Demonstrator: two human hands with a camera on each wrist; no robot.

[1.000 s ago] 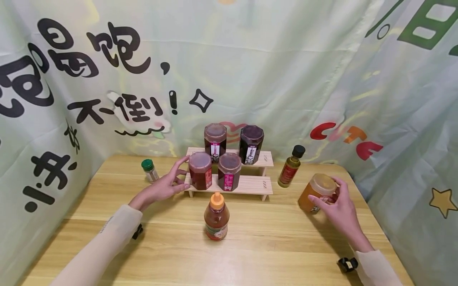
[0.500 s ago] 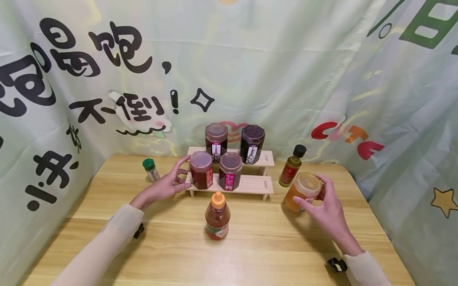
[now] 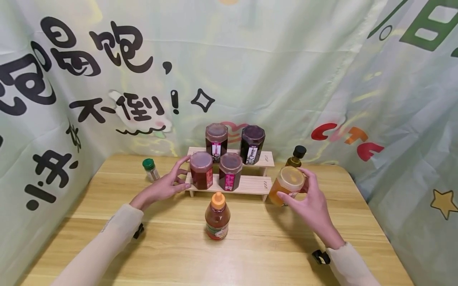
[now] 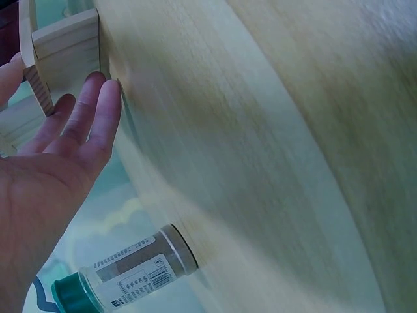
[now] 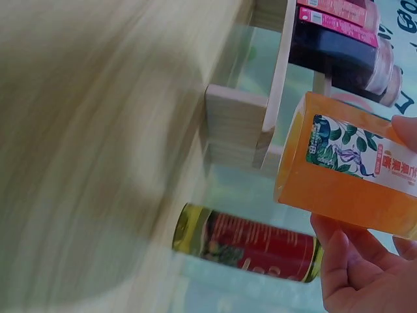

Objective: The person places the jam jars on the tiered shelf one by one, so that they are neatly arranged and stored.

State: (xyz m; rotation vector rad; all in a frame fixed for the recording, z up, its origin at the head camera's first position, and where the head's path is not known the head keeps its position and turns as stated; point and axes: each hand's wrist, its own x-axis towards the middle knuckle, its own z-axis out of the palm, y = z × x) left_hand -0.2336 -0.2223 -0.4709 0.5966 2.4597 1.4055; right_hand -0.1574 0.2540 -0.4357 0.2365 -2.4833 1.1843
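In the head view my right hand (image 3: 311,206) holds an orange honey jar (image 5: 352,166) with a pale lid, thumb on one side and fingers on the other. In the right wrist view the jar is up off the table, beside the end of the two-step wooden rack (image 3: 254,184). My left hand (image 3: 164,186) rests at the rack's left end, fingers loosely spread, thumb by the lower step's edge. On the lower step stand a red jar (image 3: 201,172) and a dark red jar (image 3: 230,172). Two dark jars, left (image 3: 216,141) and right (image 3: 253,145), stand on the upper step.
A squeeze bottle (image 3: 217,222) with an orange cap stands in front of the rack. Behind the honey jar is a black-capped oil bottle (image 5: 251,244), partly hidden in the head view. Left of the rack stands a green-capped shaker (image 4: 130,270). A printed curtain (image 3: 304,79) surrounds the table.
My right hand has carried the honey jar leftward, toward the rack's right end, and it now covers part of the oil bottle. My left hand has stayed at the rack's left end.
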